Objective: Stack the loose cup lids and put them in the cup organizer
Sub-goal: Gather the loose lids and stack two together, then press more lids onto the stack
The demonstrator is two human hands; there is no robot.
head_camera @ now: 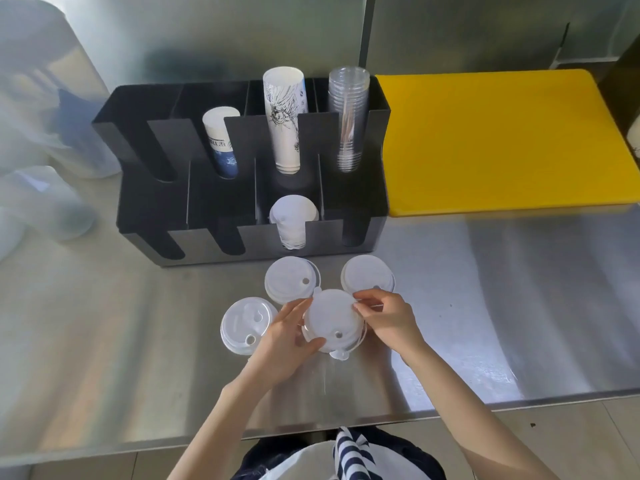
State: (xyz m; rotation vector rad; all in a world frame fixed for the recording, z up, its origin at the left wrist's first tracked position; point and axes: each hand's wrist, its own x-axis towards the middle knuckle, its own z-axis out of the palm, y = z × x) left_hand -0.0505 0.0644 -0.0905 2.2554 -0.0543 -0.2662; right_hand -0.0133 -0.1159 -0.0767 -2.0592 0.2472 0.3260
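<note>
Between the two hands, just in front of the person at the near edge of the steel tabletop (485, 306), sits a small stack of translucent white plastic cup lids (331, 318). The left hand (289, 336) cups its left rim, fingers curled and thumb pressed on top; the right hand (384, 317) pinches the far right rim between thumb and fingertips. Both grips are closed on that stack, holding it flat, sip holes toward the person.

Three more loose lids lie around it: a single translucent lid (246, 325) just to the left, touching the left hand's side; a second round lid (292, 284) beyond and slightly left; a third round lid (367, 278) beyond and to the right, just past the right fingertips. I judge the right hand nearer to that last one, the left to the other two.

Straight ahead, close behind the far lids, stands the black slotted plastic cup organizer (242, 174). Its front row has four bays; the third from the left already holds a stack of white lids on edge (293, 220), and the rest look empty. The back row carries a short white paper cup stack (221, 143), a tall printed paper cup stack (284, 119) and a clear plastic cup stack (348, 119).

A yellow cutting board (502, 140) lies to the organizer's right, well clear of the lids. The brushed metal is bare and slick-looking, so lids likely slide easily.
</note>
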